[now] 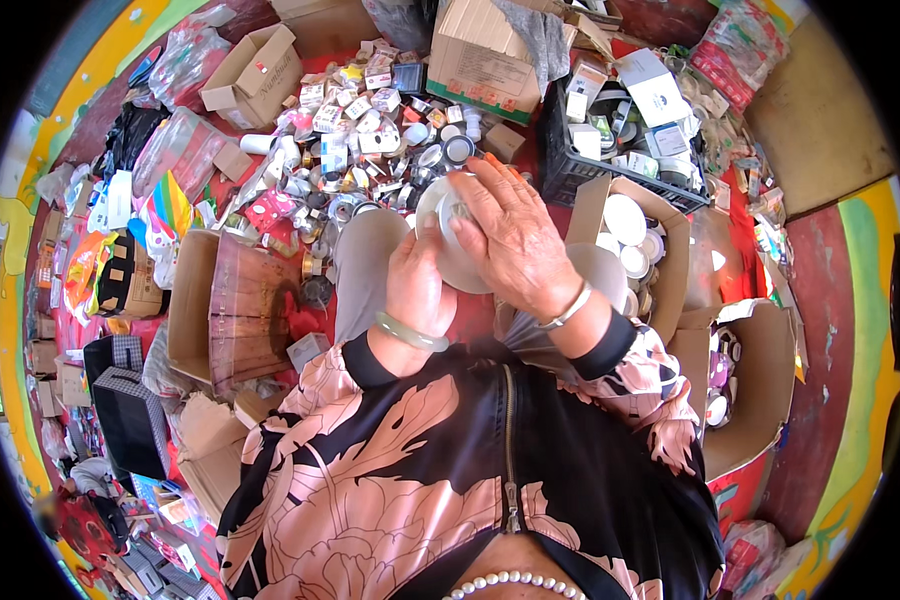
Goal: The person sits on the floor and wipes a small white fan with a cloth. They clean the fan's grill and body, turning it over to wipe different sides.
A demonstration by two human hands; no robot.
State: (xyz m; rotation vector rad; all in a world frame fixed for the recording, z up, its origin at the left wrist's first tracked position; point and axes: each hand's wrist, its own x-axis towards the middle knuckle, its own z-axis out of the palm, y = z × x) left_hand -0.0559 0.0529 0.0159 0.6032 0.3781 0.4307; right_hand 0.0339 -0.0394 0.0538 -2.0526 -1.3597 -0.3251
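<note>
Both my hands are together in front of my lap, around a round, whitish disc-like thing (pixel 456 258) whose kind I cannot make out. My left hand (pixel 418 288) is closed on its left side, the thumb up along its edge. Across its upper right side lies my right hand (pixel 515 240), its fingers stretched forward together and its thumb pressed against the disc. Something orange shows just past the right fingertips. Beyond the hands spreads a heap of small boxes, jars and round lamp-like parts (pixel 370 140) on the red floor.
At right stand a carton of white round pieces (pixel 679 240), another open carton (pixel 770 400) and a black crate (pixel 570 165) full of small packages. A carton (pixel 192 320) with a pinkish pleated lining is at left. Further back are a large carton (pixel 490 60) and a smaller one (pixel 260 75).
</note>
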